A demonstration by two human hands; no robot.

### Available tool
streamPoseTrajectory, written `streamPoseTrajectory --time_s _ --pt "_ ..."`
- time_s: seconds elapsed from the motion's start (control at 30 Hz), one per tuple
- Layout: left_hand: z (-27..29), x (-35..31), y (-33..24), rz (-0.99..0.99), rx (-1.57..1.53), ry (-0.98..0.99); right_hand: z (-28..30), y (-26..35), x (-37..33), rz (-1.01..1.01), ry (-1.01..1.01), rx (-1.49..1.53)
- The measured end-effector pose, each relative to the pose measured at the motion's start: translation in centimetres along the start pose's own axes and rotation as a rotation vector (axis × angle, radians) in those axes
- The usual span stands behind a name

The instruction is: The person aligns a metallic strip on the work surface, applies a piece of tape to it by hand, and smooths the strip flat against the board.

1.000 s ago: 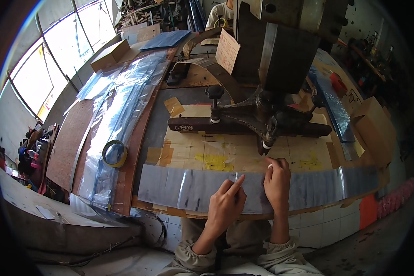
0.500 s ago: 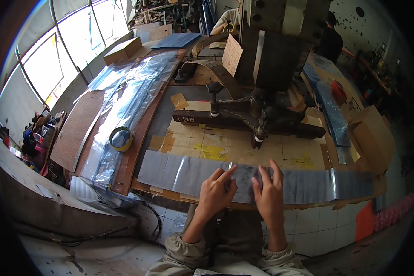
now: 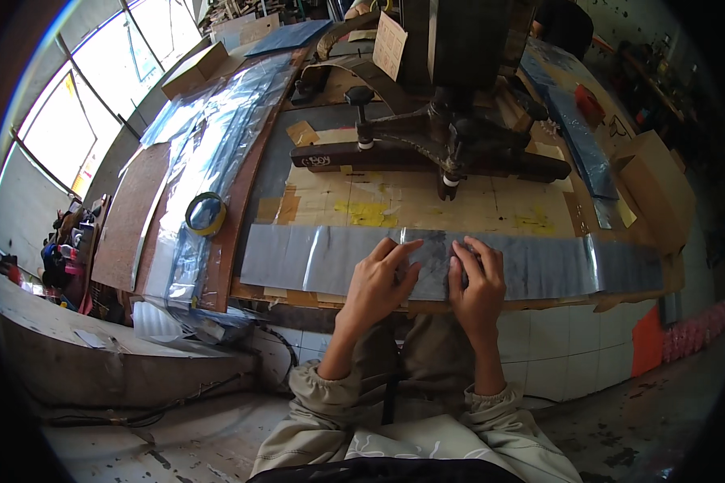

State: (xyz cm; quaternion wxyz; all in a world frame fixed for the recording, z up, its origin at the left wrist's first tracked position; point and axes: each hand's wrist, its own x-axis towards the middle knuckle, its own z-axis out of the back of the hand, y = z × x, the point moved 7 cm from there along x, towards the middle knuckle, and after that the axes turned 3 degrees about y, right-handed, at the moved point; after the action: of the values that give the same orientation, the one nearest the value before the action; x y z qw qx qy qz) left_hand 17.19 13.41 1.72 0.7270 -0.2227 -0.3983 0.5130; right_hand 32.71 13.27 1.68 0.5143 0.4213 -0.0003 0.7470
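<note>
A long, glossy grey sheet strip (image 3: 290, 258) runs across the near edge of the work table, in front of me. Over its middle, my left hand (image 3: 377, 282) has its index finger stretched out and its thumb apart, the other fingers curled in. A short gap to the right, my right hand (image 3: 477, 283) hovers at the same strip with loosely bent fingers and the thumb apart. Nothing shows between the fingers of either hand. Whether the fingertips touch the sheet, I cannot tell. Beyond the strip lies a pale board (image 3: 427, 201) with yellow and brown tape patches.
A dark metal press bar (image 3: 403, 158) on a branched bracket stands over the board. On the left, a tape roll (image 3: 206, 214) rests on clear bluish film (image 3: 246, 121). Cardboard boxes (image 3: 656, 185) and a red tape dispenser (image 3: 590, 106) are at right. Another person (image 3: 564, 28) is behind.
The view has tipped downward, so the table sits higher in the picture. My right hand's fingers have bent more; my left hand keeps nearly the same pose. The strip stays in place.
</note>
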Motion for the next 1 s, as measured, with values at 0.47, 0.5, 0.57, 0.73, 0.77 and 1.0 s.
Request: streamPoseTrajectory --time_s 0.47,0.5,0.57,0.73,0.77,1.0 --pt "-0.1 -1.1 -0.2 -0.028 0.025 -0.108 0.3 0.7 -0.4 0.032 -0.033 -0.034" --pt "-0.2 -1.2 -0.2 -0.029 0.024 -0.106 0.4 0.8 -0.5 0.032 -0.035 -0.038" --pt "-0.3 -1.2 0.1 0.011 0.026 -0.109 0.3 0.7 -0.4 0.038 -0.044 -0.038" --pt "-0.3 -1.1 0.1 -0.009 0.015 -0.119 0.3 0.7 -0.3 0.043 -0.044 -0.050" --pt "-0.2 -1.1 0.0 -0.023 0.015 -0.132 0.3 0.7 -0.3 0.041 -0.043 -0.053" --pt "-0.4 -1.1 -0.2 -0.018 0.038 -0.102 0.3 0.6 -0.3 0.055 -0.043 -0.045"
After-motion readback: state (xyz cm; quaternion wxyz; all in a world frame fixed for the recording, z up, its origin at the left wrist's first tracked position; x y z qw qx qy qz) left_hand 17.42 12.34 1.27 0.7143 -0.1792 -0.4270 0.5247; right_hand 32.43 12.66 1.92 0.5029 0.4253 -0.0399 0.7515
